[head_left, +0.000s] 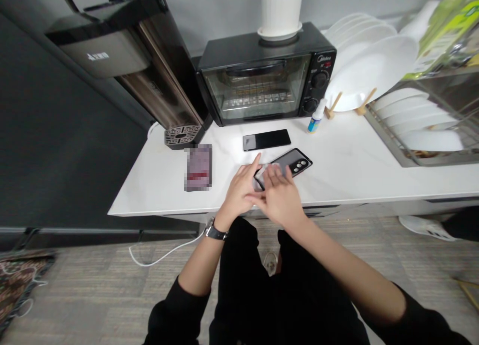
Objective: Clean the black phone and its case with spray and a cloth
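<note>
My left hand [240, 186] and my right hand [280, 192] are close together over the near end of a phone case [287, 158], which lies slantwise on the white counter. A thin whitish tissue or wipe [256, 183] shows between them, and both hands appear closed on it. One finger of my left hand points outward; the right hand's fingers are bent, their tips partly hidden. My hands cover the case's near end. Its clear back has a dark frame and round camera openings. Just beyond lies a black smartphone [267, 140], apart from the case.
A small spray bottle [317, 116] stands by the toaster oven [262, 75], which carries a white pot [281, 8]. A drinks dispenser [149, 65] and a blurred purple packet [199, 167] are on the left. White plates [368, 65] and a sunken dish rack [406, 158] are on the right.
</note>
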{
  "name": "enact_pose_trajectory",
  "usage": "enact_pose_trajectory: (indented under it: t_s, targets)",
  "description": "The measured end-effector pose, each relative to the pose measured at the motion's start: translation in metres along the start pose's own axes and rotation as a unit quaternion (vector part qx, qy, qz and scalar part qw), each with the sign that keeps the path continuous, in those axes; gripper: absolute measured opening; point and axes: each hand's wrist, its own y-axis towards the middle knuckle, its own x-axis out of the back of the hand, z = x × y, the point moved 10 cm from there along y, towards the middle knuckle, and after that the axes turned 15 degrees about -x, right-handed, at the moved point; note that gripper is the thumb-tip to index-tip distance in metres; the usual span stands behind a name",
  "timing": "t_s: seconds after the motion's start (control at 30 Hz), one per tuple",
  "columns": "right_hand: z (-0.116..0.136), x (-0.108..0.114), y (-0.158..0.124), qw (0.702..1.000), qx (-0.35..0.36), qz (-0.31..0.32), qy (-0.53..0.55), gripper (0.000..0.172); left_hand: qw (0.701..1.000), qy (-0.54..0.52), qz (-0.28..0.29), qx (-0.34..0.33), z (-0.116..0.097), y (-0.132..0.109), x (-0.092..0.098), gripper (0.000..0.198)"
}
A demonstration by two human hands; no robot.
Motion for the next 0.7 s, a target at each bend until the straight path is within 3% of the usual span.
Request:
enact_pose_trajectory:
  t_s: [0.07,0.13,0.27,0.37,0.47,0.57,0.63,0.7]
  targets:
    - [0.012,0.001,-0.015,0.998,0.048,0.040,0.025,0.096,1.000,0.009,-0.002,0.009,0.001,-0.001,0.001,0.101]
    - [0.005,0.009,-0.025,0.995,0.070,0.062,0.038,0.085,1.000,0.008,-0.003,0.012,-0.002,-0.002,0.002,0.105]
    - [-0.040,0.029,-0.026,0.994,0.088,0.066,0.008,0.063,1.000,0.004,0.002,0.016,-0.007,0.000,0.002,0.114]
    - [-0.077,0.042,-0.012,0.997,0.059,0.021,-0.039,0.064,1.000,0.010,0.004,0.016,-0.009,0.002,0.002,0.115]
    - [-0.096,0.042,0.006,0.997,0.012,-0.013,-0.069,0.069,1.000,0.012,0.007,0.009,-0.009,0.005,0.000,0.115]
    - [-0.086,0.028,0.018,0.996,-0.033,-0.026,-0.076,0.086,1.000,0.008,0.007,0.005,-0.007,0.005,-0.001,0.114]
    - [-0.065,0.019,0.018,0.995,-0.056,-0.038,-0.066,0.101,1.000,0.002,0.005,0.002,-0.005,0.005,-0.002,0.110]
    - [-0.034,0.010,0.010,0.998,-0.035,-0.029,-0.038,0.106,1.000,-0.002,0.010,-0.002,-0.002,0.004,-0.003,0.106]
